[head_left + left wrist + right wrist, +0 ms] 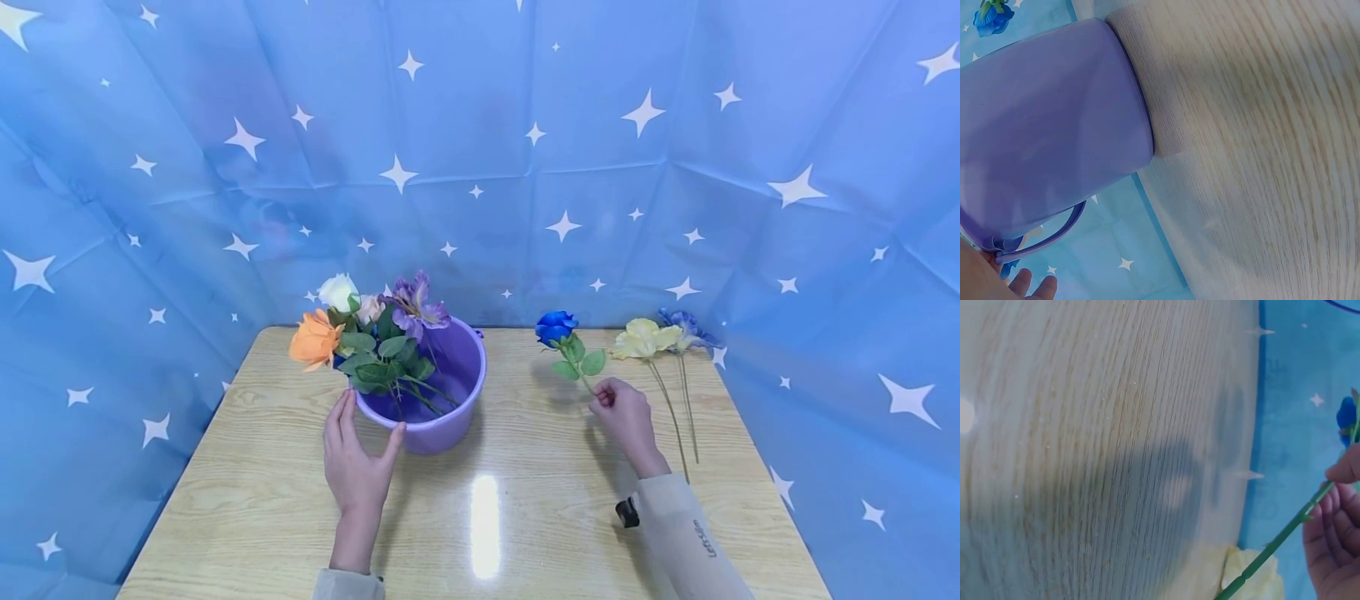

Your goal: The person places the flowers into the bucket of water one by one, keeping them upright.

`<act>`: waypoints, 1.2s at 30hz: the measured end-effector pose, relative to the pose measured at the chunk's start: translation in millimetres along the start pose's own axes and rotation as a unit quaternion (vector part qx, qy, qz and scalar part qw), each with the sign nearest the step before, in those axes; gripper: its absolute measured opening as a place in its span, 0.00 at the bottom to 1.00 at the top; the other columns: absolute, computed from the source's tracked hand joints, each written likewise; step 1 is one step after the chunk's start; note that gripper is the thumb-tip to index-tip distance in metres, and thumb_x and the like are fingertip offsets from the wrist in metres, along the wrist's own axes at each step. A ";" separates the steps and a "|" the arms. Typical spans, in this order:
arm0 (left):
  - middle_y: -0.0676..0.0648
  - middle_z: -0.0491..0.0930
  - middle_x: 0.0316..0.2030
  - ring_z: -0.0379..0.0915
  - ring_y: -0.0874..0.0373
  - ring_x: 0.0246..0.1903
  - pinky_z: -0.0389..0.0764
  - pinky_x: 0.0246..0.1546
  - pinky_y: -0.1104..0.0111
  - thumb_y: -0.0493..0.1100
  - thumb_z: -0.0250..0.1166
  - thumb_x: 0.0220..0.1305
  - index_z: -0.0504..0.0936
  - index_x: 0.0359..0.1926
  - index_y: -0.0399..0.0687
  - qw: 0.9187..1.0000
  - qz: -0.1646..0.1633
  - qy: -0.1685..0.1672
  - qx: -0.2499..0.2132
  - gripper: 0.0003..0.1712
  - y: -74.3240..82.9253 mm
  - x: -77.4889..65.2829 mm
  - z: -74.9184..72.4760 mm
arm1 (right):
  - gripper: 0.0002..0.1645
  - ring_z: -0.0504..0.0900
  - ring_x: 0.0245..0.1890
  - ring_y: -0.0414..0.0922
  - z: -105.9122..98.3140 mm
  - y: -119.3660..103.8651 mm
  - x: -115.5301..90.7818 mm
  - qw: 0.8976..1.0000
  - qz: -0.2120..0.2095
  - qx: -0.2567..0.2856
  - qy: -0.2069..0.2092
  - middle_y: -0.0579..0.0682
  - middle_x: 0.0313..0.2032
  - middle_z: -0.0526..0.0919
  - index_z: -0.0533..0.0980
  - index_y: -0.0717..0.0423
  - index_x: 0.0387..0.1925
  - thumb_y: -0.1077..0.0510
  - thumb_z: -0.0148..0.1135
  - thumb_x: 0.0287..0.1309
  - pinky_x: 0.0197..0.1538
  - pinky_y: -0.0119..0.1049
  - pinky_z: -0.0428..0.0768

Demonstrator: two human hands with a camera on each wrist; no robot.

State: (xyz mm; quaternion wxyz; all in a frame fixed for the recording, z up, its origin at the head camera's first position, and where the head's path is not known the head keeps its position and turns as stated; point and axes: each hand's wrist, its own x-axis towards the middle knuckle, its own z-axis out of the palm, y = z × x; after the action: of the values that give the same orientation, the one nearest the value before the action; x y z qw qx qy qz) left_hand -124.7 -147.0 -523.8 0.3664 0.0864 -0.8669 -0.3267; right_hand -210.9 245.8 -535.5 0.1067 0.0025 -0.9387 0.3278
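My right hand [626,417] pinches the green stem [1279,540] of a blue rose [556,327] between thumb and fingers, the bloom pointing away from me above the table's far side. Thumb and fingers spread, my left hand [358,467] rests against the near-left rim of a purple bucket [442,435]. Inside the bucket lean an orange flower [315,340], a white rose [339,292], a pale pink bloom [370,309] and a purple flower [417,307]. In the left wrist view, the left fingers [1044,289] show beside the bucket's handle [1054,239].
To the right on the wooden table [247,492] lie a pale yellow flower [645,339] and a blue-violet flower [686,328], stems toward me. Behind and beside the table hangs a blue star-patterned cloth [480,125].
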 end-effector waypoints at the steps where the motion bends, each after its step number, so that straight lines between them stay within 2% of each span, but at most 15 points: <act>1: 0.42 0.69 0.68 0.66 0.45 0.67 0.71 0.66 0.51 0.60 0.74 0.49 0.66 0.72 0.46 1.000 0.001 0.001 0.000 0.52 -0.1 -0.2 0.1 | 0.07 0.81 0.29 0.44 -0.2 -0.7 -0.3 1.000 -0.003 0.000 0.000 0.53 0.30 0.85 0.80 0.59 0.34 0.65 0.60 0.52 0.32 0.32 0.78; 7: 0.42 0.69 0.68 0.66 0.45 0.66 0.71 0.65 0.50 0.59 0.74 0.49 0.66 0.72 0.46 1.000 0.004 0.005 0.002 0.52 -0.6 -0.7 0.9 | 0.06 0.81 0.30 0.44 -0.6 -4.1 -2.6 1.000 -0.025 0.005 0.006 0.52 0.30 0.85 0.80 0.59 0.34 0.65 0.60 0.53 0.33 0.32 0.79; 19: 0.42 0.69 0.68 0.65 0.44 0.66 0.71 0.65 0.49 0.61 0.73 0.50 0.66 0.73 0.46 1.000 -0.001 -0.001 0.005 0.52 0.5 0.5 0.4 | 0.05 0.81 0.28 0.43 3.1 -9.3 -2.9 0.995 -0.088 0.009 0.048 0.50 0.28 0.84 0.80 0.56 0.32 0.67 0.62 0.52 0.31 0.32 0.80; 36: 0.43 0.69 0.68 0.65 0.45 0.67 0.71 0.65 0.50 0.61 0.73 0.49 0.66 0.73 0.47 1.000 -0.001 -0.001 0.007 0.53 -0.6 0.0 0.5 | 0.07 0.81 0.28 0.41 5.4 -19.9 -3.6 0.987 -0.141 0.010 0.074 0.53 0.28 0.84 0.80 0.55 0.32 0.68 0.64 0.50 0.30 0.33 0.82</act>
State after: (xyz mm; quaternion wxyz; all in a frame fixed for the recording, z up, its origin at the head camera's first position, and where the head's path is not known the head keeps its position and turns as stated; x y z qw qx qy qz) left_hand -125.1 -147.2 -524.5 0.3642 0.0893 -0.8696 -0.3213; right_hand -207.0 226.6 -528.0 0.2209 0.1121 -0.9152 0.3178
